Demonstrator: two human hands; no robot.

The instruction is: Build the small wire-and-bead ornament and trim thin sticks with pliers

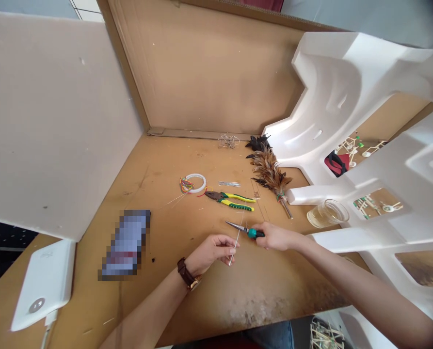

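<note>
Between the fingertips of my left hand [216,253] is a thin pale wire [237,237], tilted upward over the table. My right hand [276,236] is closed round the dark and green handles of a pair of needle-nose pliers [241,227]. Their slim metal jaws point left and cross the wire; whether they grip it I cannot tell. Just beyond lie larger combination pliers [234,199] with yellow-green handles. Behind these is a small bundle of short wires [229,184]. A white ring [203,183] with coloured threads lies to their left.
A pixelated phone-like slab [127,245] and a white power bank [47,278] with a cable lie at left. Brown feathers [269,167] and a glass jar [320,215] stand near the white foam [332,82] on the right. Tangled wire [229,141] lies by the cardboard wall [219,68].
</note>
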